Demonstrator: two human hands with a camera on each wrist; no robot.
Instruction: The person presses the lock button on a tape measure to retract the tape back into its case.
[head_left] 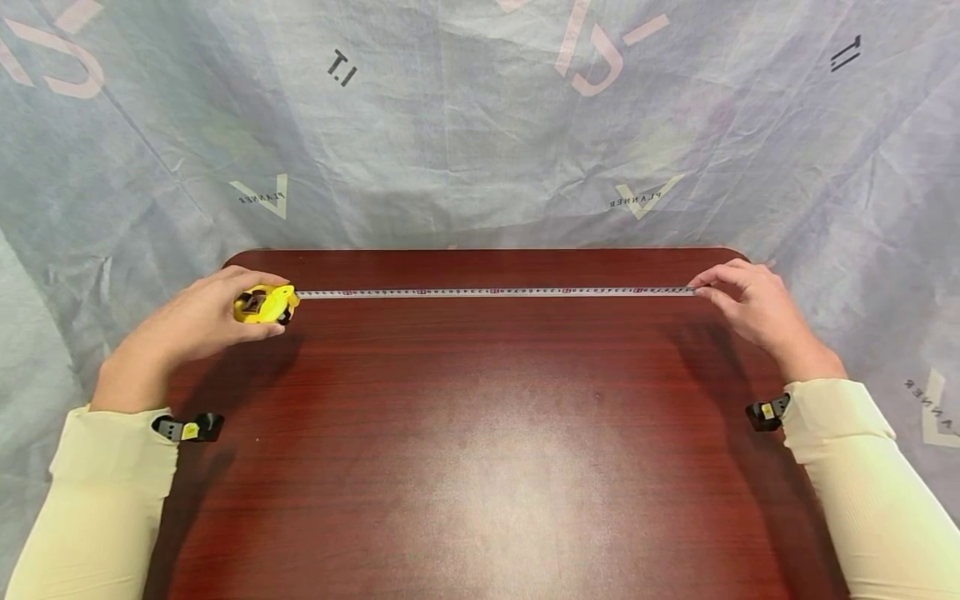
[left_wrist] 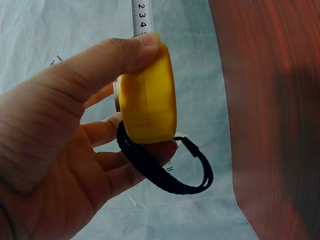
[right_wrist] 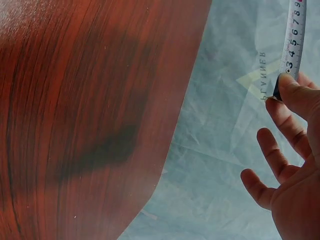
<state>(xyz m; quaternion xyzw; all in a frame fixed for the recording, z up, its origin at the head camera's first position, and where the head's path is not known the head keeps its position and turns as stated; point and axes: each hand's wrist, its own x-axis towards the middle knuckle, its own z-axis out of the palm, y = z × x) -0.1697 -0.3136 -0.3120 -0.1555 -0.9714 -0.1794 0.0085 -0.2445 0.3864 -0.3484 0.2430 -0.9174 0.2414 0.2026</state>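
My left hand (head_left: pixel 206 315) grips the yellow case of a tape measure (head_left: pixel 262 305) above the table's far left corner. In the left wrist view, the thumb lies over the top of the case (left_wrist: pixel 148 100), with fingers around its other side. A black wrist strap (left_wrist: pixel 165 182) loops from the case. The white blade (head_left: pixel 480 292) stretches out straight across the far side of the table. At the far right, my right hand (head_left: pixel 761 304) pinches the blade's end between thumb and index finger. The blade's dark end (right_wrist: pixel 277 90) shows at those fingertips; the other fingers are spread apart.
Beneath both hands lies a dark red wood-grain table (head_left: pixel 480 400) with rounded far corners. A grey printed cloth (head_left: pixel 450 125) hangs behind it and at the sides. Black straps with small devices (head_left: pixel 187 427) sit on both wrists.
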